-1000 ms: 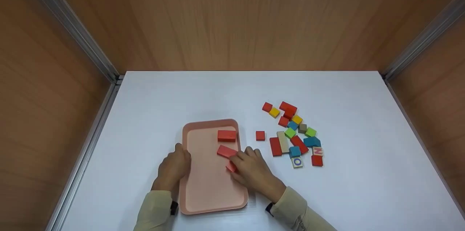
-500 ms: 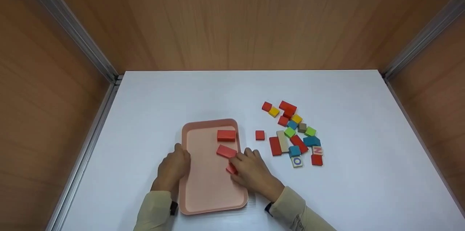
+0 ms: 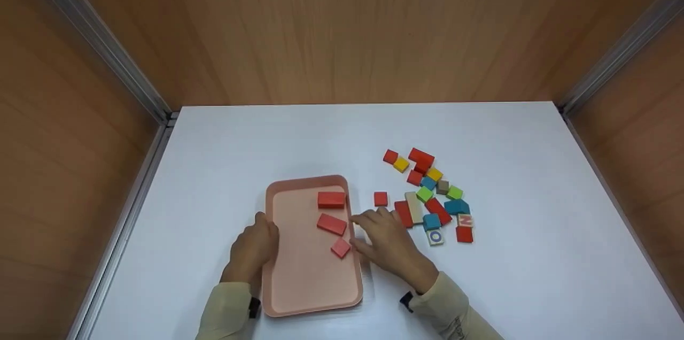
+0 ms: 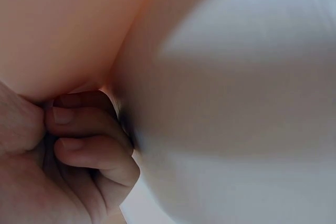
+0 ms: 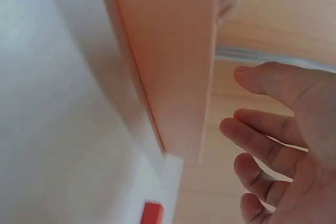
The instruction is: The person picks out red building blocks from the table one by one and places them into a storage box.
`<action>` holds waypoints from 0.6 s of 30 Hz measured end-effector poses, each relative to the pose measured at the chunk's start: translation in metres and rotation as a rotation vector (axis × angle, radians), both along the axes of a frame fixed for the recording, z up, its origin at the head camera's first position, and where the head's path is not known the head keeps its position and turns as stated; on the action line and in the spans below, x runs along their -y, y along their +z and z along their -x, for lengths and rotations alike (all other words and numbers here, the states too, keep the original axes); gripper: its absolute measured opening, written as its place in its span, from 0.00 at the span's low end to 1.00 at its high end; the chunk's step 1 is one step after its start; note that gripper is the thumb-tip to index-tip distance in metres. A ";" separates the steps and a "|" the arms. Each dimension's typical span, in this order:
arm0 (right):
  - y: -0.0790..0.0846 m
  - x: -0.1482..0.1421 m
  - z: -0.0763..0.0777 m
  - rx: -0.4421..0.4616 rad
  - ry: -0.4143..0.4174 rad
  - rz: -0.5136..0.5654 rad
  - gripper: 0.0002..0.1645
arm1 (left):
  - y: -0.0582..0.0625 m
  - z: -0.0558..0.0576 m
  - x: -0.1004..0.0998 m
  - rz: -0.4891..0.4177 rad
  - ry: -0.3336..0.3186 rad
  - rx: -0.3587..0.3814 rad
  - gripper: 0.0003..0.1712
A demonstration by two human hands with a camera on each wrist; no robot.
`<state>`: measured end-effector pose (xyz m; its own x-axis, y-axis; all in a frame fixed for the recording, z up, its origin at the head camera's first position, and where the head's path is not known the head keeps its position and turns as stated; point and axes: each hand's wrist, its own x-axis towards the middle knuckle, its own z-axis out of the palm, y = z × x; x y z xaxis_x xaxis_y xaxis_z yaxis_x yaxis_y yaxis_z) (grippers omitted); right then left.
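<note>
A pink tray (image 3: 310,286) stands on the white table, with a red oblong block (image 3: 331,200), a second red oblong block (image 3: 332,224) lying askew and a small red block (image 3: 340,248) along its right side. My left hand (image 3: 254,248) grips the tray's left edge. In the left wrist view its fingers (image 4: 97,150) curl against the pink wall. My right hand (image 3: 393,246) is above the right rim, beside the small red block. Seen from the right wrist, thumb and fingers (image 5: 262,140) are spread, with nothing between them.
Right of the tray, several loose blocks lie on the table: a single red cube (image 3: 380,199), a beige plank (image 3: 413,207), blue (image 3: 457,206), green (image 3: 425,194) and yellow (image 3: 401,164) ones, and a letter block (image 3: 435,237). Wooden panels (image 3: 342,30) wall the table.
My right hand has let go of the small red block and moved right, out to the tray's rim. The block stays in the tray. My left hand keeps its place on the edge.
</note>
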<state>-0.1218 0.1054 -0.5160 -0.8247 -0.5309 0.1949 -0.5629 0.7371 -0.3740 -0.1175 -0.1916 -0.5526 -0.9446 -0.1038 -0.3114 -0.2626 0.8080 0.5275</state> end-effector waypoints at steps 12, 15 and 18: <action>0.001 -0.085 0.006 -0.089 -0.205 0.099 0.30 | 0.003 0.002 -0.002 -0.011 0.001 0.032 0.19; 0.000 -0.105 0.003 -0.089 -0.275 0.088 0.29 | 0.002 0.002 -0.001 -0.019 0.007 0.040 0.19; -0.001 -0.124 -0.001 -0.083 -0.352 0.077 0.29 | 0.002 0.001 -0.001 -0.032 0.016 0.051 0.18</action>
